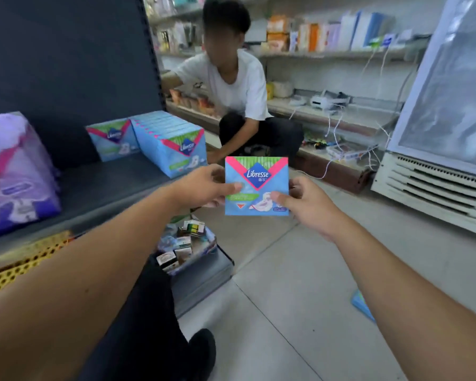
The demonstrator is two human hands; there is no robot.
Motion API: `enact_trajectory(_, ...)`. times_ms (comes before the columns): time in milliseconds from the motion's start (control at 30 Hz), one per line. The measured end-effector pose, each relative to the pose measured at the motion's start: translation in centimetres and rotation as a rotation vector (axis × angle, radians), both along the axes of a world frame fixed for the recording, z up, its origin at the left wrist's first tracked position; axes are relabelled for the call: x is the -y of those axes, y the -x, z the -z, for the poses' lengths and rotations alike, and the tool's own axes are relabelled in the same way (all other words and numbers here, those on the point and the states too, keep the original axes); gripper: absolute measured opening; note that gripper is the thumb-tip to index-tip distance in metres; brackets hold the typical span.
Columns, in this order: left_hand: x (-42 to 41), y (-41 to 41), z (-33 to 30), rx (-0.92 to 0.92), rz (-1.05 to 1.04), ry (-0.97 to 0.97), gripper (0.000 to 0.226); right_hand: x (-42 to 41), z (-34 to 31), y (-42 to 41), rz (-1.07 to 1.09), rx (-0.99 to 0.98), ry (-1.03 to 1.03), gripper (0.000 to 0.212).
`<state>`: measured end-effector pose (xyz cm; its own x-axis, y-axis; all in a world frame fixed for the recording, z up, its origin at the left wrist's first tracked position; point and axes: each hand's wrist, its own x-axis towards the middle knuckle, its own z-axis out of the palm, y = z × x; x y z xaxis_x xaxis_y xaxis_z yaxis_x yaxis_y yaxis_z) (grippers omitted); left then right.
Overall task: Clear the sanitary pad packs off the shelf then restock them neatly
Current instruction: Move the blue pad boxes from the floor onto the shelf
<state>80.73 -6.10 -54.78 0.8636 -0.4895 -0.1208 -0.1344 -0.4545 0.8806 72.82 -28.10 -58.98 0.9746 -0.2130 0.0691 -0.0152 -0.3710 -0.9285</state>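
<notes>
Both hands, left hand and right hand, are pinching one blue pad pack upright, label forward, likely squaring it to join the row of packs on the shelf.

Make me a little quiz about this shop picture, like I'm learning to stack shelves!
1. True or false: both hands hold the blue pack.
2. Where does the row of blue packs stand? A) on the floor B) on the dark shelf C) in the fridge
3. What colour is the big pack at the shelf's left end?

Key
1. True: the left hand pinches its left edge, the right hand its right edge.
2. B, at the shelf's right end, upright and front to back.
3. Purple.
</notes>
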Motion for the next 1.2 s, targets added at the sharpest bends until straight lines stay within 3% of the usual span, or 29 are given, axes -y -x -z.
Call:
enact_trajectory(233, -11.9, -0.8, -0.8, 0.062, -0.232, 0.191, 0.043, -11.0, -3.3, -4.8, -0.125, 0.096, 0.121, 0.024)
enact_trajectory(333, -15.5, -1.8, -0.1, 0.16, -0.318, 0.211, 0.066, -14.5, -3.2, -6.9, -0.165, 0.097, 0.179, 0.025)
enact_trajectory(400, -17.4, -2.4, 0.3, 0.253, -0.329, 0.172, 0.074, -16.6, -2.9, -8.3, -0.208, 0.104, 0.205, 0.024)
enact_trajectory(567, -21.3, -4.7, 0.5, 0.348, -0.451, 0.134, 0.055, -20.2, -1.9, -11.2, -0.251, 0.142, 0.242, 0.043)
enact_trajectory(767, -22.6, -7.5, -0.4, 0.523, -0.659, -0.103, 0.053, -20.8, -0.9, -12.9, -0.374, 0.233, 0.575, 0.048)
enact_trajectory(967, -21.7, -10.6, 0.7, 0.586, -0.724, -0.278, 0.055, -20.8, 0.4, -13.7, -0.46, 0.312, 0.93, 0.047)
enact_trajectory(1200, -21.4, -15.1, 1.2, 0.574, -0.73, -0.303, 0.054, -22.6, 0.5, -14.6, -0.467, 0.346, 0.975, 0.044)
